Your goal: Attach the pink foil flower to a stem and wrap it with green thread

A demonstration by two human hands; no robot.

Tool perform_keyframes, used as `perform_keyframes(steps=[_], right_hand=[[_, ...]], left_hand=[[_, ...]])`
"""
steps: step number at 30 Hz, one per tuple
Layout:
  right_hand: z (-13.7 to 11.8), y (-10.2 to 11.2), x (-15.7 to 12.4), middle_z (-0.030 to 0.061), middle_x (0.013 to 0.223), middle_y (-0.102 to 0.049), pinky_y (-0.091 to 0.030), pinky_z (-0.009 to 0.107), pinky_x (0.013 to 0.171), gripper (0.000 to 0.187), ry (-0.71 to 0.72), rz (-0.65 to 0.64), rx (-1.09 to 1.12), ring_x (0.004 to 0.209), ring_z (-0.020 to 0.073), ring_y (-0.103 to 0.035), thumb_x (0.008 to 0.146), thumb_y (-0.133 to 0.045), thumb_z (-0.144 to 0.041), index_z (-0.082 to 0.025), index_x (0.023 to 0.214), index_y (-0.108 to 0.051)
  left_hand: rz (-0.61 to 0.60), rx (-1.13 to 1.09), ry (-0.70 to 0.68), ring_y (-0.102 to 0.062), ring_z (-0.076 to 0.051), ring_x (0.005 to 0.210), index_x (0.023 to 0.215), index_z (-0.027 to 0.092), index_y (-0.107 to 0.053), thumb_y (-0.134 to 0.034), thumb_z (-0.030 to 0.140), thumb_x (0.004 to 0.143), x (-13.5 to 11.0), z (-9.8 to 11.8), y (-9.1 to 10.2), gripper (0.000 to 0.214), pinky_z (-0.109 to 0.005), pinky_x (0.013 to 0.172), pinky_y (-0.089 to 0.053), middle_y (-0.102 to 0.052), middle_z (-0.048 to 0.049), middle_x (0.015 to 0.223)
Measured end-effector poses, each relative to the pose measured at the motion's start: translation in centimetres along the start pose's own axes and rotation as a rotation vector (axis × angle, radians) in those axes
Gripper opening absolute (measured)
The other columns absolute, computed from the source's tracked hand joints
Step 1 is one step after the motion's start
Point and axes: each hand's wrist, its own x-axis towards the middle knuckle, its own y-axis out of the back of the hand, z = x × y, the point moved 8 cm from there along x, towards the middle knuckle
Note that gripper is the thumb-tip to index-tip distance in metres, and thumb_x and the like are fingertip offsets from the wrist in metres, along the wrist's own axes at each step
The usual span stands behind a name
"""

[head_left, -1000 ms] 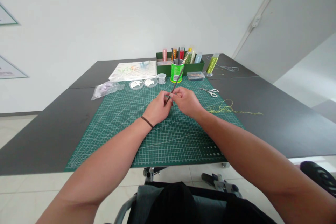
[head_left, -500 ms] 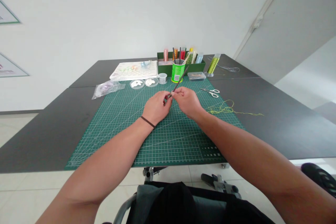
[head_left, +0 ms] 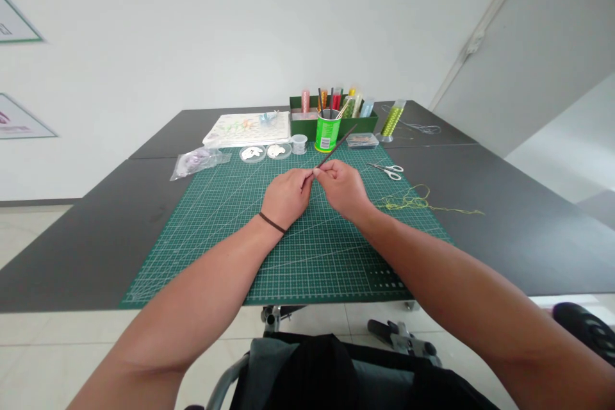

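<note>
A thin dark rod [head_left: 337, 145] slants up and to the right from my fingertips, its far end pointing past a green can. Its lower end is hidden in my fingers. My left hand [head_left: 287, 198], with a dark band on the wrist, pinches the rod from the left. My right hand [head_left: 342, 189] holds it between thumb and fingers, and the two hands nearly meet. Both rest just above a green cutting mat [head_left: 317, 262].
Beyond the mat stand a green box [head_left: 333, 125] of bead tubes and a green can [head_left: 327, 131] of tools. Scissors [head_left: 387, 170] and tangled yellow-green thread [head_left: 408, 202] lie to the right. A patterned sheet [head_left: 246, 129], small dishes and a plastic bag [head_left: 196, 162] lie to the left.
The rod has tilted lower toward the right, and its far end has swung to the right. My fingers have shifted slightly along it. The view has also shifted a little.
</note>
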Motion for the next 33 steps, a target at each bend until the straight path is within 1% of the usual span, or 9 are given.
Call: perform_keyframes(steps=[4, 6, 10, 13, 19, 24, 28, 33], right_hand=[[0.2, -0.3, -0.1, -0.0064, 0.054, -0.044, -0.03, 0.029, 0.052, 0.014, 0.028, -0.031, -0.017, 0.05, 0.0129, -0.039, 0.09, -0.058, -0.032, -0.023, 0.081, -0.056], [0.3, -0.5, -0.1, -0.0063, 0.055, -0.045, -0.03, 0.029, 0.053, 0.014, 0.043, -0.057, -0.025, 0.05, 0.013, -0.039, 0.092, -0.055, -0.032, -0.023, 0.082, -0.054], [0.2, -0.6, -0.1, -0.005, 0.059, -0.049, -0.032, 0.03, 0.056, 0.016, 0.105, -0.072, -0.032, 0.053, 0.013, -0.042, 0.091, -0.054, -0.031, -0.023, 0.078, -0.051], [0.4, -0.8, 0.0, -0.0058, 0.058, -0.048, -0.032, 0.029, 0.055, 0.013, 0.098, -0.089, -0.014, 0.053, 0.0129, -0.042, 0.09, -0.055, -0.031, -0.023, 0.08, -0.053], [0.6, -0.9, 0.2, -0.0071, 0.055, -0.045, -0.031, 0.029, 0.053, 0.009, 0.089, -0.093, 0.053, 0.051, 0.0126, -0.041, 0.089, -0.056, -0.029, -0.022, 0.083, -0.056], [0.4, -0.7, 0.3, -0.0076, 0.055, -0.043, -0.032, 0.029, 0.054, 0.009, 0.087, -0.081, 0.039, 0.051, 0.0123, -0.04, 0.088, -0.057, -0.028, -0.022, 0.081, -0.056], [0.3, -0.5, 0.3, -0.0074, 0.054, -0.044, -0.033, 0.03, 0.055, 0.01, 0.089, -0.076, 0.006, 0.052, 0.0125, -0.041, 0.088, -0.057, -0.028, -0.022, 0.079, -0.055], [0.7, -0.6, 0.5, -0.0071, 0.055, -0.045, -0.033, 0.029, 0.055, 0.01, 0.075, -0.091, 0.015, 0.052, 0.0125, -0.041, 0.088, -0.056, -0.027, -0.022, 0.08, -0.056]], left_hand=[[0.025, -0.054, 0.027, -0.066, -0.026, 0.094, 0.101, 0.019, -0.072, -0.052, 0.029, 0.1, 0.0, -0.3, 0.2, 0.022, -0.037, 0.089, -0.047, -0.074, -0.0124, 0.1], [0.034, -0.042, 0.033, -0.066, -0.027, 0.096, 0.102, 0.018, -0.072, -0.052, 0.029, 0.1, 0.1, -0.5, 0.3, 0.023, -0.038, 0.09, -0.048, -0.074, -0.0134, 0.102], [0.053, 0.033, 0.012, -0.067, -0.024, 0.097, 0.102, 0.019, -0.072, -0.051, 0.029, 0.101, 0.1, -0.6, 0.3, 0.023, -0.035, 0.087, -0.049, -0.075, -0.0114, 0.102], [0.069, 0.068, -0.01, -0.068, -0.022, 0.094, 0.102, 0.02, -0.071, -0.052, 0.028, 0.101, 0.1, -0.7, 0.2, 0.021, -0.032, 0.085, -0.05, -0.075, -0.0087, 0.1], [0.068, 0.122, -0.028, -0.068, -0.022, 0.09, 0.1, 0.018, -0.071, -0.053, 0.026, 0.101, 0.3, -0.9, -0.2, 0.019, -0.034, 0.082, -0.052, -0.075, -0.0082, 0.096], [0.047, 0.077, -0.008, -0.068, -0.022, 0.091, 0.099, 0.018, -0.07, -0.054, 0.024, 0.1, 0.4, -0.8, -0.3, 0.017, -0.035, 0.083, -0.052, -0.074, -0.0082, 0.095], [0.048, 0.017, 0.037, -0.068, -0.021, 0.092, 0.096, 0.018, -0.068, -0.055, 0.023, 0.099, 0.4, -0.9, -0.1, 0.015, -0.035, 0.083, -0.052, -0.074, -0.0072, 0.094], [0.056, -0.071, 0.098, -0.069, -0.02, 0.091, 0.094, 0.018, -0.068, -0.057, 0.023, 0.098, 0.4, -1.1, 0.0, 0.012, -0.034, 0.085, -0.052, -0.075, -0.0061, 0.092]])
